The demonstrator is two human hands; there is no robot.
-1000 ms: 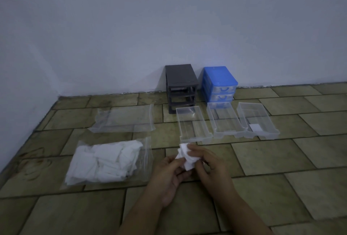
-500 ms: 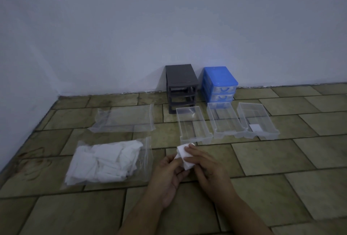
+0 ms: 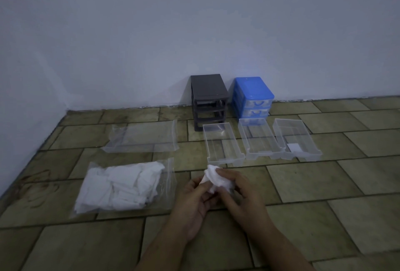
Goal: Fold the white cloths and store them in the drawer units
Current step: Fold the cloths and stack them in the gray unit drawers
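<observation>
Head view: bare floor tiles [image 3: 303, 184] stretch right of the left hand [image 3: 192, 203] and right hand [image 3: 242, 197]. Just nearer than the leftmost clear drawer [image 3: 223, 145], both hands' fingers [image 3: 225, 176] pinch a crumpled white cloth [image 3: 214, 177] between them.

Tiled floor [image 3: 303, 182] carries a grey drawer unit [image 3: 208, 102] and a blue drawer unit [image 3: 253, 97] against the wall. Three clear drawers [image 3: 262, 141] lie in a row before them, the rightmost holding a white piece. Left: an empty clear bag [image 3: 142, 140]; nearer, a bag of white cloths [image 3: 121, 186]
</observation>
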